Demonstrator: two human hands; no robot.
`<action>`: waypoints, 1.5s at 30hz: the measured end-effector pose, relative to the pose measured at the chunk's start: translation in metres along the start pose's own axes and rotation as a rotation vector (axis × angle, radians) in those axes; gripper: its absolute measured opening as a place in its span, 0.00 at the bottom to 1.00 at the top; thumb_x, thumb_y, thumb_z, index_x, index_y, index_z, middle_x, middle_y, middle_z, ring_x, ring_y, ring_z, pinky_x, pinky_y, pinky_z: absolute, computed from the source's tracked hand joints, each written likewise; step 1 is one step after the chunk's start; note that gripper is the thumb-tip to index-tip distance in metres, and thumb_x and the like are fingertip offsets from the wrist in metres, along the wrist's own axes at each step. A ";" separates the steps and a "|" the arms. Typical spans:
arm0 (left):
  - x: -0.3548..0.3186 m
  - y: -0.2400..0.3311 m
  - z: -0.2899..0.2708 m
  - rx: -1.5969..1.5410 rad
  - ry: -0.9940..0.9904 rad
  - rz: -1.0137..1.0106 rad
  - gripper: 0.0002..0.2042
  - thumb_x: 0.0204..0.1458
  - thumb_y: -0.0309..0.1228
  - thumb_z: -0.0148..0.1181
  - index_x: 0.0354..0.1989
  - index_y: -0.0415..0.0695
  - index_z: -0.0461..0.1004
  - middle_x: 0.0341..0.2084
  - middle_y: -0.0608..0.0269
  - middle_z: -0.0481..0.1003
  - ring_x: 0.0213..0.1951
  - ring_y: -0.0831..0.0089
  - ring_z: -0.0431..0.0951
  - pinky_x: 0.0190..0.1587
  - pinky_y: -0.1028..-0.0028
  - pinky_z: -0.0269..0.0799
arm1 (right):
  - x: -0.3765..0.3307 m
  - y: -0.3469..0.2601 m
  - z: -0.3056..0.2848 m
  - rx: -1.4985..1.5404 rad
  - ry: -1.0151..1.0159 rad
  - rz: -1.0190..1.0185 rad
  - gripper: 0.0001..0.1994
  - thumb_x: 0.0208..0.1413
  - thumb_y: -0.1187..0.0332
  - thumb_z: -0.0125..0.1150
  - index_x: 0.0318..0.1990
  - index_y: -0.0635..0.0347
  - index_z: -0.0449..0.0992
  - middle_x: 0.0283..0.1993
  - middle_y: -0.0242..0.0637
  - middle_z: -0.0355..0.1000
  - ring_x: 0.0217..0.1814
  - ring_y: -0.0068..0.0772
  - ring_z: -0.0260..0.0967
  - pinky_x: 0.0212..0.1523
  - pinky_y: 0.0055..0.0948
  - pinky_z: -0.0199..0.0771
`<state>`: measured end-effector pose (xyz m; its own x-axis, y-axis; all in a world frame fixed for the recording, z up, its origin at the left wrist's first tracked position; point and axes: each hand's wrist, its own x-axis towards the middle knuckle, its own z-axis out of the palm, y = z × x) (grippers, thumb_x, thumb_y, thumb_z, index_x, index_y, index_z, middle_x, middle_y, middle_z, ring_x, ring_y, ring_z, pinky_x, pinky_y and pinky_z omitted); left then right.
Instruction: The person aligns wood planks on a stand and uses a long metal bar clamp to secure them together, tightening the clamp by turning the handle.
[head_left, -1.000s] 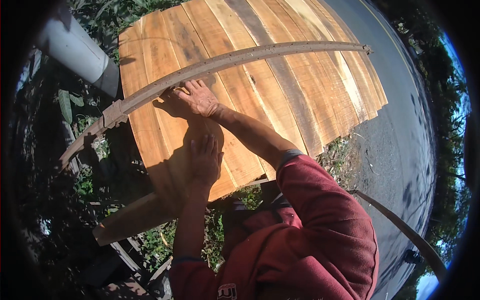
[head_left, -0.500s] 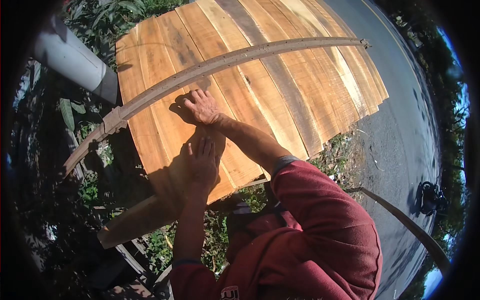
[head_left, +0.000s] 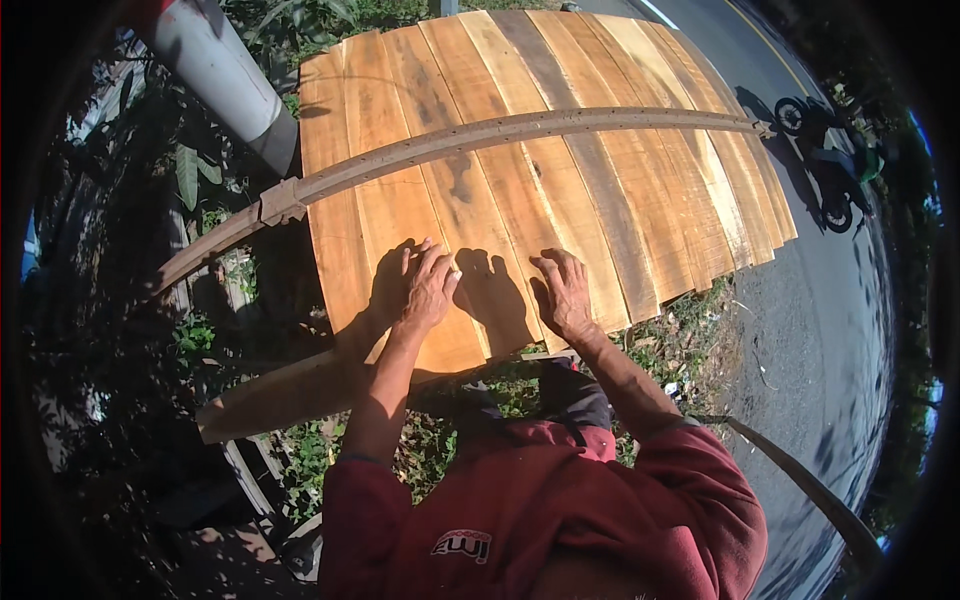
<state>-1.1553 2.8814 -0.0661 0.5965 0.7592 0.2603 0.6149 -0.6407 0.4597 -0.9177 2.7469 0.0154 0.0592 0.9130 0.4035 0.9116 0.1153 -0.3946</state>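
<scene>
Wooden boards [head_left: 620, 220], laid edge to edge, form a wide panel in front of me. Some are pale, some streaked dark. My left hand [head_left: 432, 285] is over the near left part of the panel, its fingers apart and slightly bent, holding nothing. To its right, my right hand [head_left: 566, 292] is also open and empty, near the panel's front edge. I cannot tell whether the fingertips touch the wood. Across the panel, beyond both hands, lies a long brown bar [head_left: 440, 148] with a row of holes and a block near its left end.
A loose board [head_left: 270, 398] juts out at the near left. A white post [head_left: 225, 85] stands by the panel's far left corner. Weeds [head_left: 425, 450] grow below the front edge. The road [head_left: 800, 330] runs along the right, with a motorcycle [head_left: 835, 170] on it.
My right hand has moved right and nearer, away from the bar. My left hand has shifted slightly forward. The view has turned, and a motorcycle now appears farther up the road.
</scene>
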 end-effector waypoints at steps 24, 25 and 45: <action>-0.030 -0.093 -0.043 0.274 0.243 -1.045 0.56 0.41 0.68 0.61 0.70 0.37 0.50 0.59 0.42 0.66 0.56 0.47 0.72 0.52 0.54 0.71 | 0.039 -0.058 0.081 0.141 -0.253 -0.108 0.20 0.54 0.71 0.55 0.56 0.63 0.70 0.59 0.48 0.64 0.63 0.50 0.60 0.62 0.44 0.63; -0.027 -0.090 -0.045 0.267 0.235 -1.053 0.56 0.42 0.68 0.61 0.70 0.36 0.50 0.59 0.42 0.66 0.56 0.47 0.71 0.53 0.53 0.71 | 0.054 -0.052 0.091 0.145 -0.248 -0.074 0.21 0.55 0.70 0.56 0.57 0.63 0.70 0.60 0.48 0.64 0.64 0.50 0.60 0.63 0.44 0.62; -0.046 -0.112 -0.023 0.312 0.366 -0.896 0.51 0.44 0.64 0.64 0.66 0.32 0.59 0.55 0.34 0.69 0.58 0.44 0.70 0.58 0.54 0.66 | 0.136 0.013 0.175 -0.004 -0.166 -0.153 0.28 0.50 0.71 0.50 0.62 0.67 0.65 0.69 0.51 0.56 0.75 0.53 0.48 0.75 0.48 0.45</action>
<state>-1.2638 2.9209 -0.1097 -0.3119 0.9295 0.1970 0.8967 0.2195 0.3843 -0.9687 2.9409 -0.0793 -0.1477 0.9369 0.3170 0.9065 0.2564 -0.3354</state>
